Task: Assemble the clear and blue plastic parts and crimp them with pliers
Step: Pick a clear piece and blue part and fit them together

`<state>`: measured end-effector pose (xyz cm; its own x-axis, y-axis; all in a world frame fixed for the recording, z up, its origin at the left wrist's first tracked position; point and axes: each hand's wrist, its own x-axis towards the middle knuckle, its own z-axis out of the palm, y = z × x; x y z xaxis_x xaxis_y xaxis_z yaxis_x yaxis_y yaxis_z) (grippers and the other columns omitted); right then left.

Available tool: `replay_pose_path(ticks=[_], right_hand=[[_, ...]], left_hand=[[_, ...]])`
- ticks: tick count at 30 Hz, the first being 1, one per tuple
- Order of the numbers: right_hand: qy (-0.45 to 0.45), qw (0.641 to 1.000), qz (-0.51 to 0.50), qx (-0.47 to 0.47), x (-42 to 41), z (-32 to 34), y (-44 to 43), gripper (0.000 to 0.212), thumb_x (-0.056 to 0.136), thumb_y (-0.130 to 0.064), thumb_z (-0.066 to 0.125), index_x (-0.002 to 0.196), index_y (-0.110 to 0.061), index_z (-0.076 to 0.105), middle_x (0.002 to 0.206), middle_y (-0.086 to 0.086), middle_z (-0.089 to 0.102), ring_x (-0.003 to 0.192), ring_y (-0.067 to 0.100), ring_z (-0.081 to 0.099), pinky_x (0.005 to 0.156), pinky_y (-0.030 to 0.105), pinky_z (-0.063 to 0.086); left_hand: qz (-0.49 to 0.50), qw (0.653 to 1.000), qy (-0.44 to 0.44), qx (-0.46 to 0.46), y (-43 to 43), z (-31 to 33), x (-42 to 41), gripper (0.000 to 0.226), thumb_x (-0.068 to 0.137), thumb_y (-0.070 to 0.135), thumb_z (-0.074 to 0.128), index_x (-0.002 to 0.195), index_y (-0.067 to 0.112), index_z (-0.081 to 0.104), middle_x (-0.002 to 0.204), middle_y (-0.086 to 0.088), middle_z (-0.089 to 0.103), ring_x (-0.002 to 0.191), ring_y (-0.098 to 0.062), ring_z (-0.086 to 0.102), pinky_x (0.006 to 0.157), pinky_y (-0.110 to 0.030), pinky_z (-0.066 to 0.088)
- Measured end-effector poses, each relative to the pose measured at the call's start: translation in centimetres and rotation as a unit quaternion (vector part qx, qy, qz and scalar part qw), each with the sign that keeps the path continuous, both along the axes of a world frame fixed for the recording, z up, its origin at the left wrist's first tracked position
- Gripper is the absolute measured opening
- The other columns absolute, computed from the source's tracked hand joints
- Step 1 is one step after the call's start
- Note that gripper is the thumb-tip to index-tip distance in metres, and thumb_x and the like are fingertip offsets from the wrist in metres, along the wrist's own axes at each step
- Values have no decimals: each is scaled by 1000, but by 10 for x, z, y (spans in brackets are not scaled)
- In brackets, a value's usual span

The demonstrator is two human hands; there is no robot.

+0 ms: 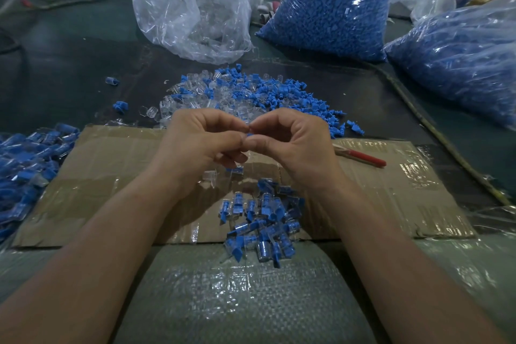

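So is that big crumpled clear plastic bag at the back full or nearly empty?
Nearly empty: the crumpled clear plastic bag sags loosely, with only some clear parts showing near its bottom.

You have two hands mid-frame, your left hand (201, 145) and your right hand (296, 145), with one small blue piece (250, 134) showing between their fingertips. Three filled bags stand along the top: one clear bag (192, 3) of clear parts, plus the upright blue bag (335, 3) and the slumped blue bag (458, 64). There is one cardboard sheet (111, 170) and one red-handled tool (365, 160). Three heaps hold too many parts to count: the mixed heap (251, 92) at centre, the assembled heap (265, 220) below it and the left-edge heap (28, 159). Two stray blue pieces (120, 106) lie left of the mixed heap.
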<state>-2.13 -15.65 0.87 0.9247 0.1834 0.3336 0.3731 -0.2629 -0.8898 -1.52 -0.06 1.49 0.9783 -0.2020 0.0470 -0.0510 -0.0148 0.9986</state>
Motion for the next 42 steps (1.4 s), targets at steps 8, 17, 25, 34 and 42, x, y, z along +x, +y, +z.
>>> replay_pose_path(ticks=[8,17,25,34,42], right_hand=[[-39,999,28,6,-1,-1,0,24,72,-2,71,90,-18,67,83,-10,67,79,5,67,74,18,53],[-73,997,12,10,2,-4,-4,28,73,-3,70,97,-17,67,77,-19,67,78,3,67,72,15,52],[-121,991,0,-52,2,-4,-3,32,71,-5,72,101,-14,63,83,-13,63,78,1,64,72,14,51],[-108,990,-3,-89,-1,0,-3,29,72,-8,73,97,-17,64,82,-11,63,79,6,64,72,15,52],[31,959,-193,-207,7,16,-52,29,70,-37,75,96,-28,67,82,-22,61,76,-6,58,69,10,45]], left_hand=[[-9,998,60,-35,3,1,3,11,61,9,68,71,7,65,58,-4,66,45,-11,59,43,-16,45],[-44,991,86,-89,4,2,5,18,55,8,67,72,5,64,61,-9,68,48,-14,63,41,-16,47],[-37,995,67,-63,3,2,4,19,56,9,66,73,3,62,57,-7,67,47,-13,63,42,-16,47],[-34,997,55,-42,3,-1,5,18,58,11,66,73,3,63,59,-7,67,48,-12,62,43,-16,47],[-10,997,53,-63,5,-4,8,17,58,13,67,72,4,64,59,-8,68,49,-13,63,45,-17,49]])
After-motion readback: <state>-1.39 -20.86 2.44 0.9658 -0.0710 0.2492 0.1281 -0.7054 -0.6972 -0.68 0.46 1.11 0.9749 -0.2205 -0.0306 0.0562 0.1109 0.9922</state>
